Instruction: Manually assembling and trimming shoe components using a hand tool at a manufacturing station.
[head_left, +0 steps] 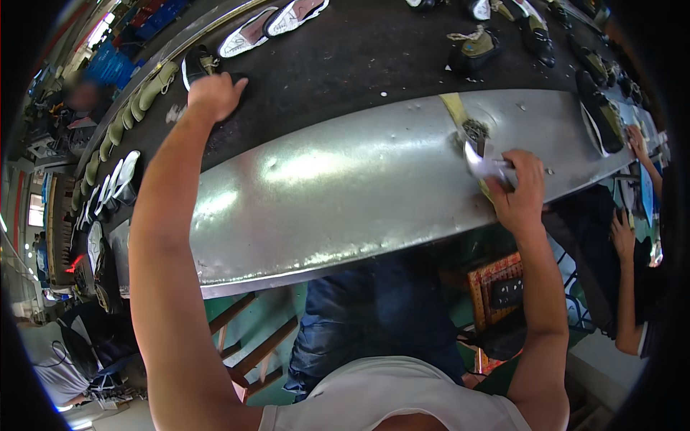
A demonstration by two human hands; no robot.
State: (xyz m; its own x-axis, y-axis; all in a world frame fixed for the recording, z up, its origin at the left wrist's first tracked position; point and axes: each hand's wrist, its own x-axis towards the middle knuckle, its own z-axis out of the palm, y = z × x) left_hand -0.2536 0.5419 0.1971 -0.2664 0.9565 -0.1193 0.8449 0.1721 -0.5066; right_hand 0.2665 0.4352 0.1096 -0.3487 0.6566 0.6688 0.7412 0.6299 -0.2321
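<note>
My left hand (215,95) reaches to the far left of the dark bench, its fingers curled down at the near end of a black shoe (195,63) with a white sole edge. The thumb points right, and the fingertips are hidden. Over the metal sheet (345,187), my right hand (525,190) is closed round a shiny metal tool (480,161) with a curved head; its exact kind is unclear. Close beyond that head lies a dark clump of small bits (476,131) on the sheet, beside a yellowish strip (453,108).
Two white shoes (269,30) lie at the far edge. An olive-and-black shoe (474,52) stands beyond the sheet, a black shoe (598,115) at its right end. Olive shoes (147,93) line the left. Another person's hand (622,233) is at right.
</note>
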